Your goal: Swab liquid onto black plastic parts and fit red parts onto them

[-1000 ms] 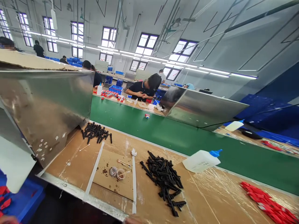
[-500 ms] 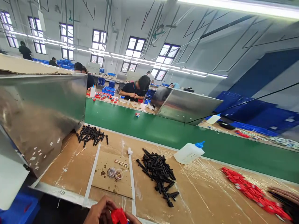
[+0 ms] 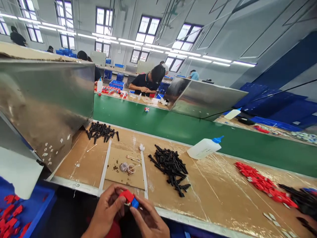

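Between my two hands, at the near table edge, is a small red and blue plastic part (image 3: 129, 197). My left hand (image 3: 109, 206) has its fingers closed on the red side. The fingers of my right hand (image 3: 150, 215) pinch the blue end. Just beyond them lies a stained cardboard sheet (image 3: 114, 178) with two small round dishes (image 3: 127, 168) and several cotton swabs (image 3: 133, 159). To its right is a heap of black plastic sticks (image 3: 170, 167), and a smaller heap of similar black pieces (image 3: 101, 131) sits at the back left.
A white bottle with a blue cap (image 3: 204, 148) lies tilted beside the green belt (image 3: 119, 110). Red parts (image 3: 264, 185) are piled at right. A metal panel (image 3: 49, 105) stands left, above a blue bin (image 3: 42, 211) of red pieces. A co-worker (image 3: 150, 81) sits across the belt.
My hands have come further into view with the red part, and its blue end now shows. The view has tilted down, revealing the bin of red pieces at lower left.
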Tool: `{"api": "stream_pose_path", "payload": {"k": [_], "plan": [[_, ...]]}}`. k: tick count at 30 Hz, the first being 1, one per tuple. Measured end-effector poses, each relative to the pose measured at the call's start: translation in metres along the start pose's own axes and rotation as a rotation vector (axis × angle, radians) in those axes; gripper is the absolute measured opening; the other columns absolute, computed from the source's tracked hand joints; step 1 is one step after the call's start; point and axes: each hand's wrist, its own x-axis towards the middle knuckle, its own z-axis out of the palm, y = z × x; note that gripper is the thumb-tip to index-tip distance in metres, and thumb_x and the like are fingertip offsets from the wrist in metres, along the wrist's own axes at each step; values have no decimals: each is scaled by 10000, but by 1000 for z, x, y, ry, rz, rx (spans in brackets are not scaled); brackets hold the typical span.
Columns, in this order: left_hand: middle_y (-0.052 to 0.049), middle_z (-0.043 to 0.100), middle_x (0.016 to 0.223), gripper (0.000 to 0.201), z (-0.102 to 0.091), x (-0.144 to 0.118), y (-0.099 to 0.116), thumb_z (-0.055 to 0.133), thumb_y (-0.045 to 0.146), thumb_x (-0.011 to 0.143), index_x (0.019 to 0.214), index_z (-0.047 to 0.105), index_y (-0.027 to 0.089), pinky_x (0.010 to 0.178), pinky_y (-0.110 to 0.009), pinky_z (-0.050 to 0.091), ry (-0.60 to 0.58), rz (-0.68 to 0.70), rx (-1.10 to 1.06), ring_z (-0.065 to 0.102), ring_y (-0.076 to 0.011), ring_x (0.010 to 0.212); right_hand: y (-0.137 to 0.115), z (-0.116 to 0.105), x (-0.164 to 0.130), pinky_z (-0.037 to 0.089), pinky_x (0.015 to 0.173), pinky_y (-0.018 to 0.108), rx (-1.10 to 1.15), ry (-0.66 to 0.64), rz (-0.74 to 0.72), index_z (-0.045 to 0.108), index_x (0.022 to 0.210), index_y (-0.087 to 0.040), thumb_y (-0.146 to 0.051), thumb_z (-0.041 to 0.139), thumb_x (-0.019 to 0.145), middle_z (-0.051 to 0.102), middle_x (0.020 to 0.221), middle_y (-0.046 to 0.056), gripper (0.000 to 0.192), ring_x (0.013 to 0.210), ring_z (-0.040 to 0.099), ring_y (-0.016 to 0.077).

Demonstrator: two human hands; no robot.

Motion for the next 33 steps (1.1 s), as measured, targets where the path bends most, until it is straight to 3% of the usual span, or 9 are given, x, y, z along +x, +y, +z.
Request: {"api": "stream_pose_path", "payload": {"k": [6,10,12,15,18,21,24,29,33], "plan": [[-17,636,886,392,4,2,2,684,345,822,1201,628,259,682,-222,460,-13,-8,5,546,-115,710,-10,-5,14,627,698,322,-42,-102,145,765,878,-178,-362,795,696,774,825,81,261,734,740,245],[-34,628,996,265,4,8,-9,708,324,802,1058,706,253,827,-265,460,30,52,68,577,-180,921,-5,-2,8,600,629,281,-20,-171,216,743,878,-167,-371,750,753,747,695,54,240,636,712,200],[-34,632,983,237,4,12,-16,708,327,806,1023,702,234,851,-278,452,65,7,11,581,-182,923,-2,-2,9,583,604,270,-30,-213,225,734,879,-163,-391,709,792,713,624,34,245,587,684,178],[-11,606,845,259,6,19,-24,624,399,868,1044,651,210,698,-264,461,118,-144,-266,570,-137,729,2,-9,28,561,566,260,-138,-84,176,733,911,-156,-435,698,785,718,683,47,308,588,665,170],[14,527,758,284,7,27,-25,521,440,921,892,613,173,549,-234,390,127,-219,-524,481,-89,576,6,-18,66,555,662,277,-282,90,116,729,1003,-146,-475,697,766,738,881,82,407,756,680,197],[30,469,717,308,9,35,-24,511,442,925,806,564,164,509,-221,331,104,-260,-603,403,-64,517,14,-21,104,517,742,306,-381,14,90,703,1106,-139,-494,648,806,721,931,86,468,831,647,209],[34,443,702,308,10,40,-21,512,450,921,808,548,166,512,-222,313,107,-289,-614,376,-64,512,21,-17,124,473,686,302,-507,-70,17,703,1106,-156,-495,617,838,690,855,61,440,713,577,176],[23,483,710,274,10,42,-16,536,419,918,869,580,153,524,-215,319,120,-309,-602,383,-58,518,22,-10,125,441,653,277,-542,-154,-105,720,1001,-215,-436,607,873,677,915,40,279,693,534,153],[-6,571,730,325,4,38,-23,707,422,797,965,622,157,537,-228,376,93,-366,-474,464,-77,526,20,-6,121,439,661,271,-566,-184,-172,711,968,-237,-401,625,877,681,949,32,206,763,562,165]]}}
